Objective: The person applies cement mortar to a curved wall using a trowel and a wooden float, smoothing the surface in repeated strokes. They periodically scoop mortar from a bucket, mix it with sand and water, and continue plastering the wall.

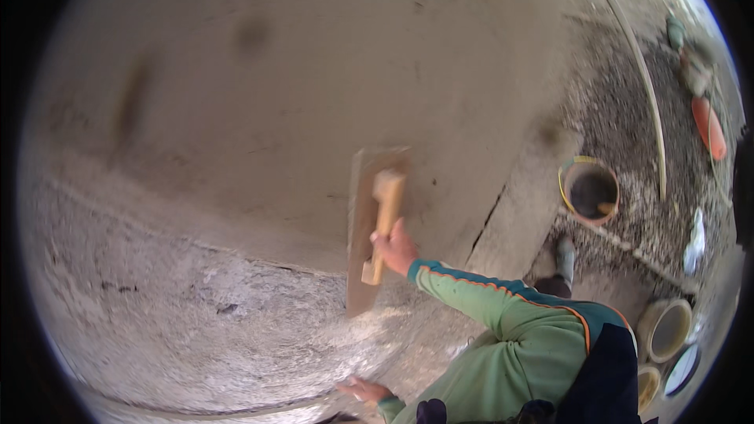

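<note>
My right hand (395, 247) grips the wooden handle (387, 204) of a long rectangular steel trowel (360, 188), which lies against smooth grey wet plaster (298, 94), its blade slightly blurred. My left hand (363, 388) is low at the bottom of the view, near the rough whitish surface (204, 314), fingers stretched out with pale residue on them. Both arms are in green sleeves. A dark crack runs through the plaster right of the trowel.
At the right stand a bucket with dark contents (589, 188), more round containers (669, 330) near my body, a pale hose (644, 71), an orange object (707, 127) and white plastic scraps (693, 242) on rough gravelly ground. My booted foot (564, 259) is below the bucket.
</note>
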`<action>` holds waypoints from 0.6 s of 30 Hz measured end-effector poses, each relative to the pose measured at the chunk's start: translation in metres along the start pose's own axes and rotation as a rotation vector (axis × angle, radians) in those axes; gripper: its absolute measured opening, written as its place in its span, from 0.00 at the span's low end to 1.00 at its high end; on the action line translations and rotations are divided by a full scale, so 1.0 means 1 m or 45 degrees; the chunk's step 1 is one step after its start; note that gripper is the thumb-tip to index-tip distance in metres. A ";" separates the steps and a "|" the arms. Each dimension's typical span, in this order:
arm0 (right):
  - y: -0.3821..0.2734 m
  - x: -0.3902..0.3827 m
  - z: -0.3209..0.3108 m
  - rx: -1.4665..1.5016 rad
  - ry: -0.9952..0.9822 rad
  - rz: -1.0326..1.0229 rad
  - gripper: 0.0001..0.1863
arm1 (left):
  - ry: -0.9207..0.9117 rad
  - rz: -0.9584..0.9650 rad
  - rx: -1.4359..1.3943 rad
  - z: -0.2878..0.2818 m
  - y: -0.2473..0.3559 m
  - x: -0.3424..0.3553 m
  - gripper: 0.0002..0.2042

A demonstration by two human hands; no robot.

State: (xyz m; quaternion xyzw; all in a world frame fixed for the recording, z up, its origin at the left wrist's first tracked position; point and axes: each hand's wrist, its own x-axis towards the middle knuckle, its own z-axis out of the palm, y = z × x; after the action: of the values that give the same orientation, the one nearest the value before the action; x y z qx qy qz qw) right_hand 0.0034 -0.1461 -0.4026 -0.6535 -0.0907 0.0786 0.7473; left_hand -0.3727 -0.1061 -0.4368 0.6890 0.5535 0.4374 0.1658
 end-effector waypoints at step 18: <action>0.165 0.020 -0.105 -0.094 0.338 0.441 0.30 | -1.312 0.973 0.144 0.112 0.133 -0.082 0.41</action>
State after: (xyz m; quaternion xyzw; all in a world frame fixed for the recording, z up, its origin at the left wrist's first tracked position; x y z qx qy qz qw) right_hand 0.0478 -0.2203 -0.5788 -0.6910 0.1193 0.1157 0.7035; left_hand -0.2034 -0.1957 -0.4393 0.9671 0.1408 0.0486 0.2062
